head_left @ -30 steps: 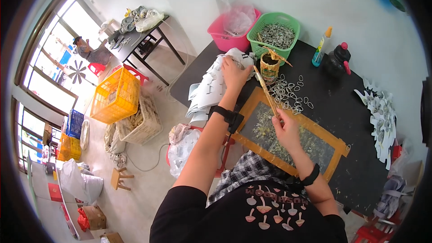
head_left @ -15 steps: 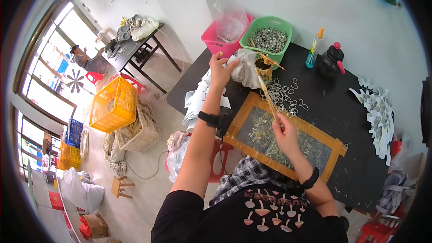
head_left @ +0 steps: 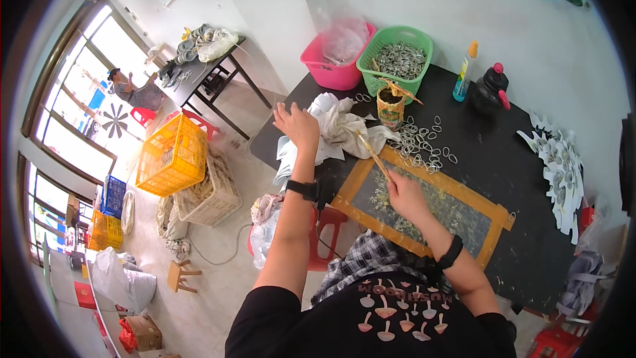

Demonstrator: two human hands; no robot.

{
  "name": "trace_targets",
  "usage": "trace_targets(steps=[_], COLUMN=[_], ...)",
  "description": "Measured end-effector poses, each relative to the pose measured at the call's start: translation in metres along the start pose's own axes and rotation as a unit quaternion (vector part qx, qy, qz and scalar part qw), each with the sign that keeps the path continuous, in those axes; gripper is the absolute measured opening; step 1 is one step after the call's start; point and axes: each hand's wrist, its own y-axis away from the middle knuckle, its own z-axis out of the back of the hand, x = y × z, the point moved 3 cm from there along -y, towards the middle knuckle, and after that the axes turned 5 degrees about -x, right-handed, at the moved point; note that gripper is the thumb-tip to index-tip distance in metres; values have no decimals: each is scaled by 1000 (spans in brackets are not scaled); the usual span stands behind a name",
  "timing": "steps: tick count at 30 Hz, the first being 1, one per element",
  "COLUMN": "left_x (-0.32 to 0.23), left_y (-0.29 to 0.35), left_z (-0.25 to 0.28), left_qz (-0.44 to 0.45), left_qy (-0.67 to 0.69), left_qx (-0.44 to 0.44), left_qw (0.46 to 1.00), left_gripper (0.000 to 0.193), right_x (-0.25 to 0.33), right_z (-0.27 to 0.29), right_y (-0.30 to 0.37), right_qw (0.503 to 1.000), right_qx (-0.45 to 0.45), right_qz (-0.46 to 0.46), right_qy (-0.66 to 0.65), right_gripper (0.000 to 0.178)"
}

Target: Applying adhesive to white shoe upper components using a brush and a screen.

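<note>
My right hand (head_left: 404, 196) is closed around the wooden handle of a brush (head_left: 377, 159), whose tip points up and left towards a crumpled off-white rag (head_left: 348, 127). My left hand (head_left: 298, 126) is empty, fingers apart, just left of the rag and over a stack of white cut sheets (head_left: 286, 158). Under the right hand lies a glue-spotted clear sheet bordered with orange-brown tape (head_left: 457, 189). A small crusted can (head_left: 391, 111) with a stick across its mouth stands beyond the rag. Loose metal rings (head_left: 419, 146) are scattered beside the can.
Behind the can stand a pink basket (head_left: 331, 76) and a green basket (head_left: 368, 59) of metal pieces. A spray bottle (head_left: 465, 73) and a black bottle (head_left: 489, 89) stand against the wall. White cut pieces (head_left: 556, 166) overlap at the table's right edge. Yellow crates (head_left: 171, 156) sit on the floor.
The rag, held up by my left hand beside the can before, now lies on the table. My left hand has let go and moved left; the brush has come down from the can, leftwards.
</note>
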Motion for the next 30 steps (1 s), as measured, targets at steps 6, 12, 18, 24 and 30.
trace_targets(steps=[6,12,18,24,30], left_x=[-36,-18,-9,-7,-4], left_y=[42,67,79,90,93], left_z=[12,16,21,27,24], left_qz=[-315,-356,-286,-238,-201], left_qy=[239,80,93,104,130], left_qx=[295,252,301,310,321], left_qw=[870,896,905,915,916], left_gripper=[56,68,73,76,73], right_x=[-5,5,19,14,21], right_z=[-8,-4,-30,-43,-36], right_y=[-1,-2,-17,-23,-14], right_qw=[1000,999,999,997,994], right_qx=[14,-38,9,27,-18], right_qz=[-10,-5,26,39,80], right_qy=[4,-12,23,57,68], right_gripper=[34,34,35,37,42])
